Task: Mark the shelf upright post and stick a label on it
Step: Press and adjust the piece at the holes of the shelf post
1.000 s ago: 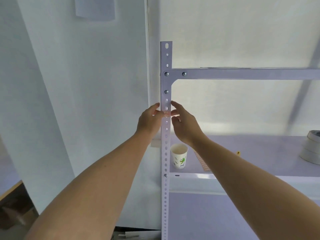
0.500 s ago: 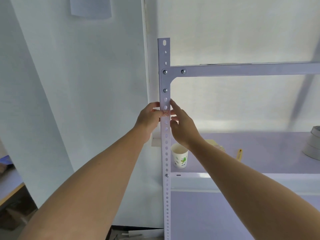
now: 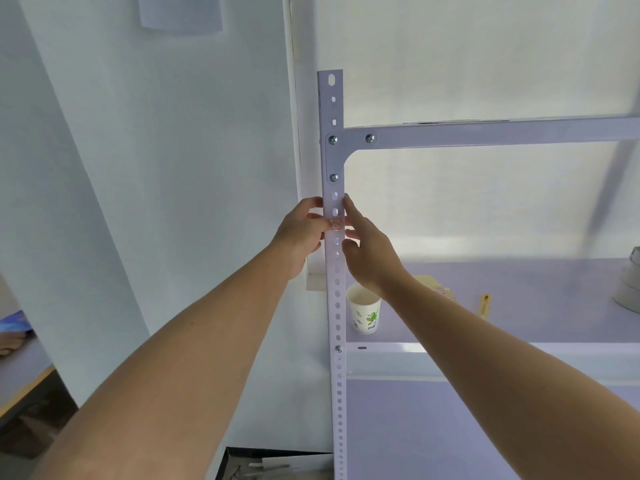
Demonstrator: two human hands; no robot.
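Note:
The white perforated upright post (image 3: 337, 306) of a metal shelf runs down the middle of the view. A small label with red print (image 3: 336, 223) lies across its front face, below the bolted corner bracket. My left hand (image 3: 301, 233) is at the post's left edge with its thumb pressing the label's left end. At the right edge, the fingertips of my right hand (image 3: 367, 247) touch the label's right end and the post. Both forearms reach up from the bottom of the frame.
A paper cup (image 3: 363, 311) stands on the lilac shelf board (image 3: 519, 306) just right of the post. A sheet of stickers (image 3: 440, 289) and a yellow pen (image 3: 485, 304) lie behind my right arm. Tape rolls (image 3: 628, 285) sit at the far right. A white wall panel (image 3: 156, 168) fills the left.
My hands stay at the same spot on the post, pressing the label. The fingers shifted only slightly and the view drifted a little.

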